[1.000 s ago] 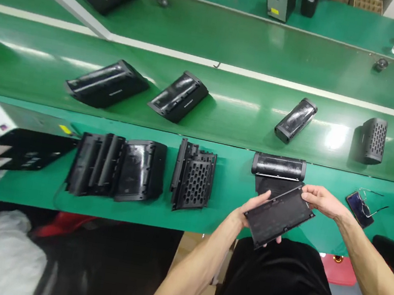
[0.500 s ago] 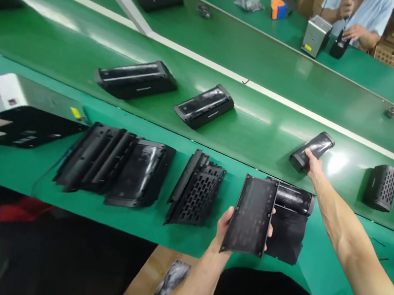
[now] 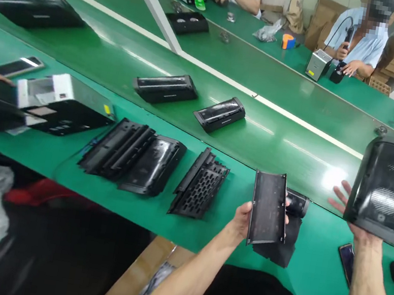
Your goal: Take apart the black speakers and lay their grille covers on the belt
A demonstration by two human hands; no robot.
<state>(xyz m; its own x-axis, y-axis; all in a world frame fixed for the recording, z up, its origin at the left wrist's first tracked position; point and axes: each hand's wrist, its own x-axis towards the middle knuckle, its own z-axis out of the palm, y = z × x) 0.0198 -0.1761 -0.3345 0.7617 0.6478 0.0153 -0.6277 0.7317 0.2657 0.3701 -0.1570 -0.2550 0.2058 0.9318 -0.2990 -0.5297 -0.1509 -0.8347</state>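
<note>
My left hand [image 3: 244, 217] grips a thin black plastic panel [image 3: 268, 208] by its edges, thumb on the left side and fingertips showing at the right. Its ribbed inner face is turned up. My right hand [image 3: 365, 237] holds up a black speaker housing [image 3: 384, 182] with a glossy front, over the belt's near edge. Some fingers stretch out to its left; the rest are hidden behind it. Under the panel lie another glossy housing [image 3: 297, 203] and a dark flat sheet [image 3: 279, 253], both partly covered.
Perforated panels [image 3: 200, 188], a glossy cover [image 3: 154, 166] and stacked black panels [image 3: 116, 147] lie on the green table. Housings [image 3: 165, 87] rest on the belt [image 3: 275, 150]. A phone [image 3: 346, 263] lies at right, a metal box [image 3: 65, 102] at left. Co-workers sit across.
My right hand has left the belt and moved right and nearer, now holding a housing up. The housing it was touching no longer lies there. My left hand and panel appear slightly farther right.
</note>
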